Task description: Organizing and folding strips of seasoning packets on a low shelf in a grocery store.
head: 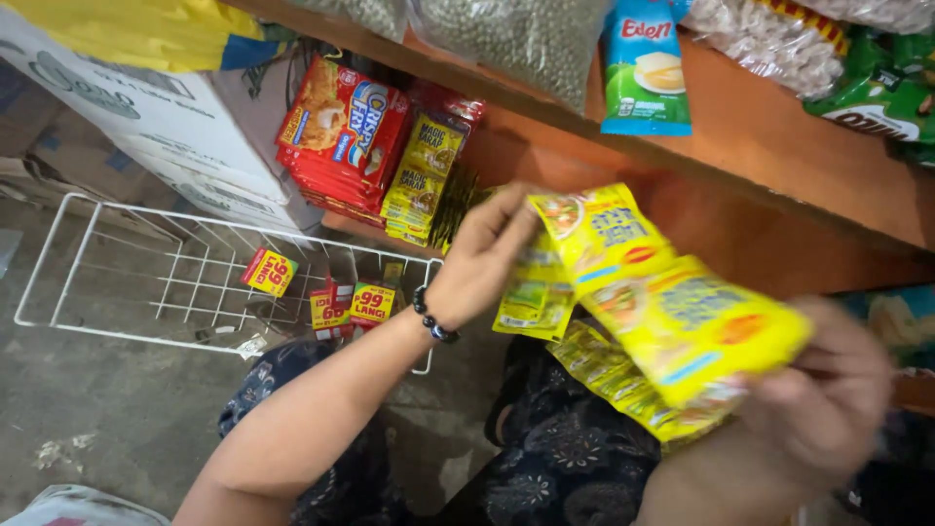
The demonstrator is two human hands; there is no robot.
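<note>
where the fingers (506, 216) of the left hand (482, 263) pinch the top edge of a strip of yellow sachets (633, 282), the strip runs down to the lower right of the frame, into the right hand (828, 419). that hand is blurred, curled closed around the strip's lower end. more yellow packets (531, 297) hang behind the left palm. beaded bracelet (431, 319) on left wrist. beyond, centre left: white wire rack (58, 253) on the floor, small red-yellow packets (372, 304) in it. red packet stack (341, 131) above, wooden shelf (779, 136) upper right.
</note>
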